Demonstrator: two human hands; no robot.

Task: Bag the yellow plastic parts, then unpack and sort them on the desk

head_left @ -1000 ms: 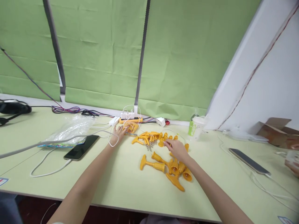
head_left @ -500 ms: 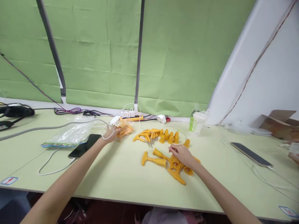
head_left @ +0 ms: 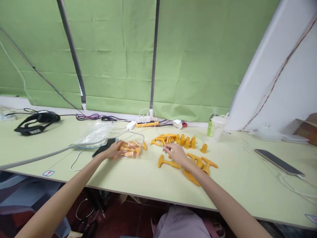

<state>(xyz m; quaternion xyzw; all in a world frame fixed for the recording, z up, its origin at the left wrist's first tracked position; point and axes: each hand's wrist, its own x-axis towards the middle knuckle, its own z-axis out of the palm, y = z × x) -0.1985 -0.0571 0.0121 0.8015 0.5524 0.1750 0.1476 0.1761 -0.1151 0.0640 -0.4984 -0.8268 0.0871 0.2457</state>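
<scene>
My left hand [head_left: 113, 150] rests on the left end of a clear bag of orange parts [head_left: 130, 149] on the pale green table [head_left: 148, 178], fingers curled over the bag. My right hand [head_left: 175, 154] hovers over loose orange T-shaped plastic pieces [head_left: 195, 163], its fingertips pinched together; what they hold, if anything, is too small to make out. Behind it stand a row of small orange caps [head_left: 187, 142] and more orange pieces [head_left: 162, 139].
A black phone [head_left: 102, 149] and a crumpled clear plastic bag [head_left: 95, 134] lie left of my hand. A power strip [head_left: 146, 123] with white cables, a cup [head_left: 218, 127], a headset [head_left: 37, 120] and another phone [head_left: 278, 161] sit on the table.
My left hand has dragged the bag of orange parts toward me and to the front. My right hand has moved left off the pile of T-shaped pieces. The camera has turned slightly.
</scene>
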